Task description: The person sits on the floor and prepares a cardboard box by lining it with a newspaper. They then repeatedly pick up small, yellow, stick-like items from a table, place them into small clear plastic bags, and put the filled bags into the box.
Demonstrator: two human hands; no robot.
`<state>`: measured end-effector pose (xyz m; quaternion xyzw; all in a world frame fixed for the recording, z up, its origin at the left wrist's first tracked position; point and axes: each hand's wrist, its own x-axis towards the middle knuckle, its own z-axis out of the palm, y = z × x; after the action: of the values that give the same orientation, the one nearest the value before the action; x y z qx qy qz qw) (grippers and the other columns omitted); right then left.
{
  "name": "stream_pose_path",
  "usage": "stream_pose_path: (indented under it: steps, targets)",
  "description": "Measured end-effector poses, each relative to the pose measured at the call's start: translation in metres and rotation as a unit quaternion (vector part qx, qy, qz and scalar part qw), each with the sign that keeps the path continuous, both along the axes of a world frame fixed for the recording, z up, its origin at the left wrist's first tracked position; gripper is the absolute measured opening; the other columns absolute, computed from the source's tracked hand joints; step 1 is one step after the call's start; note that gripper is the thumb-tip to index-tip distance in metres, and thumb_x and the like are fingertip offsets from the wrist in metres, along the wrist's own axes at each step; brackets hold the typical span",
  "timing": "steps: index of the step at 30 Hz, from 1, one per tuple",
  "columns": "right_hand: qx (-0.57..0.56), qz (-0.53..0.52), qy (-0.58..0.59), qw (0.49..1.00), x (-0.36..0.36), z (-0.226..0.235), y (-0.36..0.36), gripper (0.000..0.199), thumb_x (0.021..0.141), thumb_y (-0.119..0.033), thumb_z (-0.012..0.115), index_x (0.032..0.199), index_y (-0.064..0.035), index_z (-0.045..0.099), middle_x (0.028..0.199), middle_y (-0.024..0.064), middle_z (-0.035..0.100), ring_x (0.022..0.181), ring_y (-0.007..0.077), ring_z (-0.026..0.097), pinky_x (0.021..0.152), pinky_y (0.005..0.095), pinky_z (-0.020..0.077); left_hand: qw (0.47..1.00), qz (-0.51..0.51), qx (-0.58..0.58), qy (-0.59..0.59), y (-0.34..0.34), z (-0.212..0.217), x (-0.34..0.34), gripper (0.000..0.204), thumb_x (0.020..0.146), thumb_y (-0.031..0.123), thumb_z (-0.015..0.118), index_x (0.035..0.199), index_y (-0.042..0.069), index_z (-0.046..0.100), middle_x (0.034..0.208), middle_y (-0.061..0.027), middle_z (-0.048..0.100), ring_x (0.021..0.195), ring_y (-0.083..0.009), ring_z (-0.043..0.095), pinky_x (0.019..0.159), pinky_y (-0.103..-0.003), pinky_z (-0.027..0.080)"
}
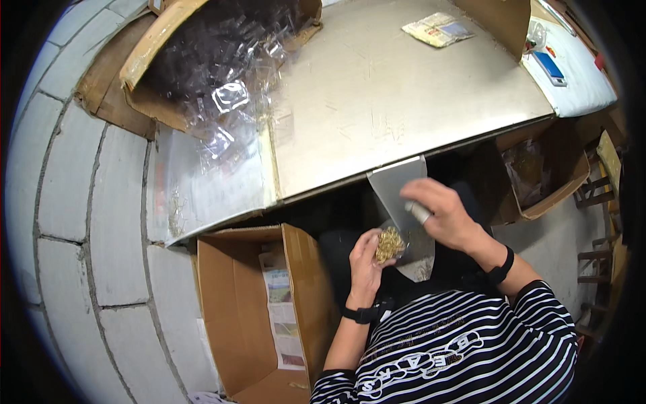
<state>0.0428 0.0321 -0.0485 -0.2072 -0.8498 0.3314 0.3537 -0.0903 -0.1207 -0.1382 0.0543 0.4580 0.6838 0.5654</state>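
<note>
My left hand is closed around a small clear container filled with golden, dried-looking bits, held over my lap in front of the table edge. To its upper right is my right hand, apart from the container. Its fingers are bent and a little blurred, with a gap between them and the thumb, and nothing shows in it. A white wrap covers one of its digits. Beneath both hands a pale grey sheet slopes from the table edge toward my lap, with some loose bits near its lower end.
A tipped cardboard box spills clear plastic cases onto the left of the table. A flat packet lies at the back, a blue-topped scale at the right. Cardboard boxes flank me below the tabletop.
</note>
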Motion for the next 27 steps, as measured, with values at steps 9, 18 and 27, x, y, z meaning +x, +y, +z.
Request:
stream_pose_path:
  steps: [9, 18, 27]
  targets:
    - [0.116, -0.121, -0.231, 0.958, -0.111, -0.024, 0.080, 0.051, 0.093, -0.022, 0.052, 0.138, -0.0037, 0.038, 0.148, 0.0179, 0.031, 0.140, 0.0306, 0.023, 0.113, 0.0414, 0.0225, 0.983, -0.042, -0.165, 0.070, -0.013, -0.070, -0.006, 0.023, 0.087, 0.008, 0.063, 0.109, 0.004, 0.061, 0.095, -0.0084, 0.066, 0.072, -0.0144, 0.067, 0.050, -0.024, 0.056]
    - [-0.174, 0.061, -0.119, 0.976, -0.081, -0.018, 0.098, 0.035, 0.088, -0.013, 0.055, 0.121, -0.0020, 0.056, 0.131, 0.0153, 0.053, 0.122, 0.0289, 0.050, 0.100, 0.0344, 0.0414, 0.989, -0.111, -0.095, 0.013, 0.047, -0.073, 0.012, 0.039, 0.100, 0.032, 0.039, 0.106, -0.002, 0.057, 0.088, -0.0089, 0.064, 0.067, -0.0168, 0.065, 0.047, -0.028, 0.053]
    - [0.170, 0.060, -0.129, 0.975, -0.048, -0.030, 0.057, 0.035, 0.087, -0.012, 0.057, 0.120, -0.0019, 0.055, 0.132, 0.0137, 0.051, 0.129, 0.0311, 0.042, 0.105, 0.0413, 0.0360, 0.993, -0.088, -0.078, 0.000, 0.060, -0.073, 0.025, 0.035, 0.098, 0.026, 0.034, 0.110, -0.001, 0.054, 0.095, -0.0121, 0.065, 0.074, -0.0201, 0.068, 0.053, -0.031, 0.056]
